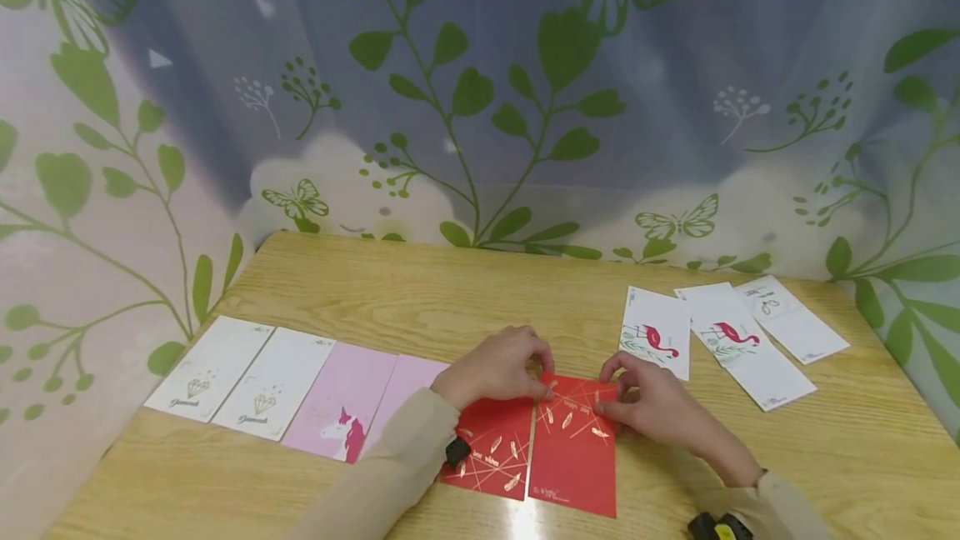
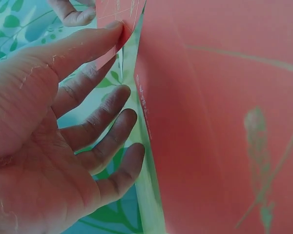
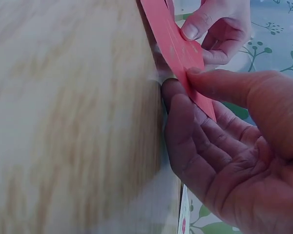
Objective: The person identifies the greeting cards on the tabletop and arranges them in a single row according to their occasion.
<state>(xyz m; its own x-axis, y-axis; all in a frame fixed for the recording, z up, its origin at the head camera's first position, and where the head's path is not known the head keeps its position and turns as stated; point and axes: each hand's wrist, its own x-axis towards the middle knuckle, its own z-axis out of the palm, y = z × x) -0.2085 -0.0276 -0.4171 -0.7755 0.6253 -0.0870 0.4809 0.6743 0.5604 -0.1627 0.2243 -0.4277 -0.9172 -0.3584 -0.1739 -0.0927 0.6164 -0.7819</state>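
A red card (image 1: 573,461) with gold feather print lies at the front of the table, its top edge between both hands. My left hand (image 1: 498,367) pinches its upper left corner between thumb and forefinger, the other fingers loosely spread in the left wrist view. Thumb above and fingers beneath, my right hand (image 1: 658,400) pinches its upper right edge. Close on the left, a second red card (image 1: 495,440) printed "best wishes" sits side by side with it, partly hidden by the left hand and sleeve.
Leftward in the row are two pink cards, one with a unicorn (image 1: 337,407), and two white diamond cards (image 1: 258,382). At the back right lie white flamingo cards (image 1: 654,323) and another white card (image 1: 798,323). A patterned curtain (image 1: 480,107) hangs behind the wooden table (image 1: 450,290).
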